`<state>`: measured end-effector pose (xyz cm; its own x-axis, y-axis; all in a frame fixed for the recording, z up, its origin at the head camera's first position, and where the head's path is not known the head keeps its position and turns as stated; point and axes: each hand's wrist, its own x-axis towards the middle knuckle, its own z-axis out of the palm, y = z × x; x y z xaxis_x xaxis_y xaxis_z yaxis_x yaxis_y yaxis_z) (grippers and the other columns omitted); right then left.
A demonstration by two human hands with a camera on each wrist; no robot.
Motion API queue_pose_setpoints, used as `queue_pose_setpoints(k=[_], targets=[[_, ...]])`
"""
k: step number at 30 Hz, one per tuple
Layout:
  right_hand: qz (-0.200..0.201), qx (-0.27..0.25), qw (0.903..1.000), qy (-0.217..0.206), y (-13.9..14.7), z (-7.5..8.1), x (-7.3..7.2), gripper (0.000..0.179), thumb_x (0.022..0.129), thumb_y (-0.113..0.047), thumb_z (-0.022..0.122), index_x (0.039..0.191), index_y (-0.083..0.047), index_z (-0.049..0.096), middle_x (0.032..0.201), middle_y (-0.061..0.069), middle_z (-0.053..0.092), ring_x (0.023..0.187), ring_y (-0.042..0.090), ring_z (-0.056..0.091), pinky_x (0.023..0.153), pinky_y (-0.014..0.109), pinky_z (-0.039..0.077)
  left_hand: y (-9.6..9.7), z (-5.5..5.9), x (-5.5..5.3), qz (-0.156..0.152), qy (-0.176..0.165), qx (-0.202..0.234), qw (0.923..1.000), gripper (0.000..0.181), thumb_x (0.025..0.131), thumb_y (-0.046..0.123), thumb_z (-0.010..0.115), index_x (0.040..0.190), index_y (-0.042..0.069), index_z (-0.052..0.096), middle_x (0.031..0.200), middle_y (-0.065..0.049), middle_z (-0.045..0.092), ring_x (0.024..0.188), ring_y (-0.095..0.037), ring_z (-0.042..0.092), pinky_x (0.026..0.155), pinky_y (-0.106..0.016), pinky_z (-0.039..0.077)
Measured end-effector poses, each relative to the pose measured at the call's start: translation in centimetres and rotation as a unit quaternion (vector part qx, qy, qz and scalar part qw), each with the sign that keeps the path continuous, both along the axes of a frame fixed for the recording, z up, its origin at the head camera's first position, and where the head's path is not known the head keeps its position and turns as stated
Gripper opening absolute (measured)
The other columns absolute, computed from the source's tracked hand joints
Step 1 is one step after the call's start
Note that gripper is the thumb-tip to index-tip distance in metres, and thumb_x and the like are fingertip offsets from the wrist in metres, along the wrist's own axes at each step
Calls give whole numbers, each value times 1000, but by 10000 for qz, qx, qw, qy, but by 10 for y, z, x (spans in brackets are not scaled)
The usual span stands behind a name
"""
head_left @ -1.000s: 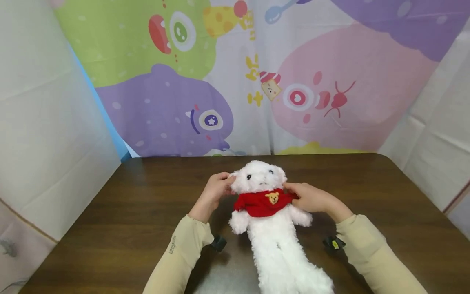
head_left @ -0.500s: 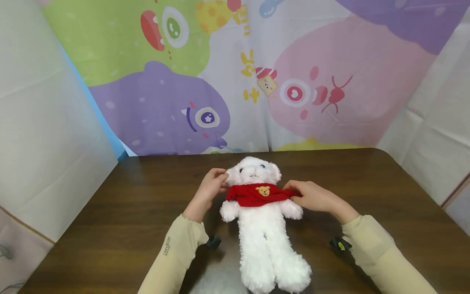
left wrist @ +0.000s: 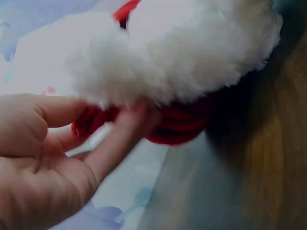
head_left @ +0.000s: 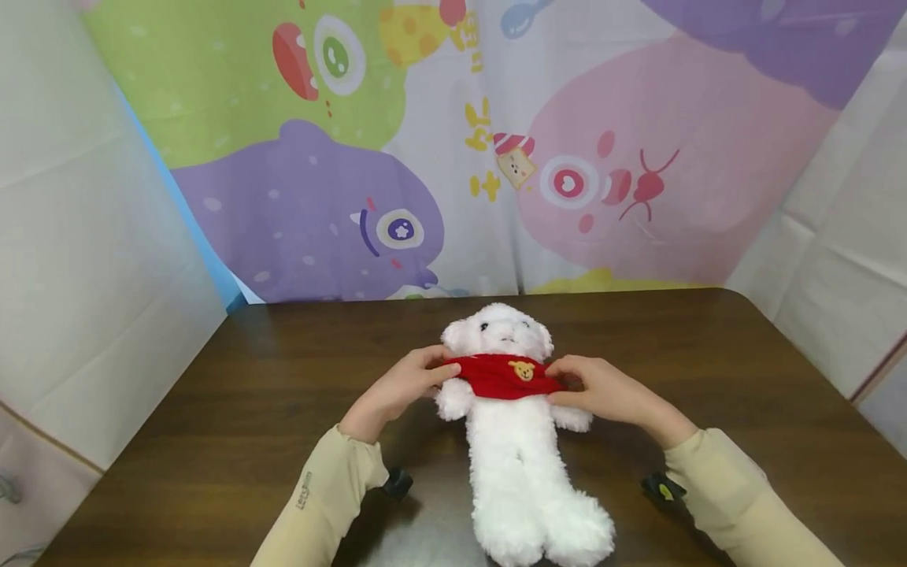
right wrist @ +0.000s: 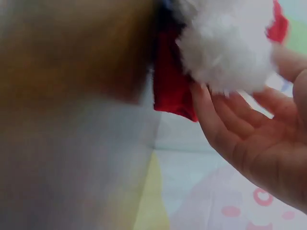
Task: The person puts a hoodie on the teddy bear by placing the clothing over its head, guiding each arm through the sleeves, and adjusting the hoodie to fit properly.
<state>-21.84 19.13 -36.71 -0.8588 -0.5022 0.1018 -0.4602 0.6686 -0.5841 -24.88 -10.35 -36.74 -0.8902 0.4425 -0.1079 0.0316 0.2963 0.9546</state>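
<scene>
Head view forward and downward, wrist views close-up, white plush toy point(head_left: 505, 445) in all three.

Plush toy point(head_left: 506, 449): cut off atop both your wrist views
Red garment point(head_left: 499, 379): ends partly hidden by your left hand point(head_left: 401, 386) and right hand point(head_left: 608, 391)
Sleeve lettering point(head_left: 304, 491): too small to read

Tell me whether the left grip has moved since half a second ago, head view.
Yes. Judged against the table's far edge, the left grip has moved nearer the person, and now touches the red top.
</scene>
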Motion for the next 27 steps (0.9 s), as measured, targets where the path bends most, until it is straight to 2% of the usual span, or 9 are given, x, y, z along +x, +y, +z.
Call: queue_pose_setpoints(k=[3, 9, 11, 15, 17, 21, 23, 25, 27], targets=[[-50, -82, 9999, 143, -2, -2, -1, 11, 84, -18, 62, 92, -10, 62, 88, 0, 60, 72, 13, 49, 64, 26, 45, -3, -6, -6, 43, -141, 418, 9990, 21, 92, 10, 49, 104, -7, 53, 86, -2, 55, 70, -12, 50, 63, -22, 48], [-224, -119, 9996, -84, -1, -1, -2, 5, 87, -18, 60, 88, -13, 59, 82, 0, 57, 55, 10, 40, 53, 23, 38, -2, -14, -13, 1340, -292, 412, 9897, 20, 93, 9, 46, 99, -7, 57, 69, 0, 50, 61, -10, 47, 57, -21, 47], [-244, -81, 9996, -89, -1, 0, -3, 6, 87, -19, 60, 88, -13, 59, 81, 0, 57, 54, 9, 39, 52, 23, 38, -3, -13, -13, 1554, -180, 377, 9870, 20, 93, 8, 46, 99, -8, 56, 66, -1, 49, 57, -11, 47, 55, -21, 47], [-196, -6, 9998, -24, -1, 1, -2, 7, 86, -19, 61, 87, -13, 58, 77, -1, 55, 54, 9, 39, 52, 23, 38, -9, -7, -15, 1905, 419, 274, 9804, 18, 92, 7, 49, 99, -7, 55, 65, -2, 49, 49, -12, 46, 48, -23, 43], [-188, 49, 9998, -12, -2, 1, 0, 7, 86, -19, 61, 86, -13, 58, 76, -1, 55, 54, 8, 39, 52, 23, 38, -14, -5, -17, 1992, 572, 264, 9779, 16, 91, 7, 50, 98, -6, 55, 64, -3, 49, 47, -13, 45, 46, -24, 41], [-275, -32, 9996, -75, -4, -1, 2, 5, 86, -18, 60, 87, -13, 58, 80, 0, 57, 52, 8, 38, 51, 23, 38, -16, -6, -16, 1841, 860, -19, 9791, 14, 91, 9, 51, 97, -2, 56, 66, -3, 51, 51, -13, 46, 50, -24, 42], [-354, -120, 9992, -126, -5, -2, 3, 5, 86, -18, 60, 89, -13, 59, 82, 1, 57, 51, 8, 38, 49, 23, 37, -14, -3, -14, 1859, 1382, -364, 9721, 10, 90, 11, 54, 94, 2, 57, 68, -3, 51, 56, -13, 46, 52, -25, 42], [-470, -232, 9984, -221, -6, -3, 3, 6, 87, -19, 59, 91, -14, 59, 81, 1, 57, 49, 9, 38, 47, 23, 37, -11, 3, -9, 1879, 1958, -688, 9600, 7, 87, 12, 58, 90, 6, 59, 69, -3, 52, 57, -14, 46, 53, -26, 41], [-570, -328, 9973, -325, -7, -4, 2, 8, 88, -20, 57, 92, -13, 59, 76, 1, 55, 48, 9, 37, 45, 23, 36, -7, 12, -2, 1581, 2345, -1110, 9527, 4, 86, 15, 60, 87, 11, 59, 67, -2, 52, 57, -15, 45, 52, -26, 40]])
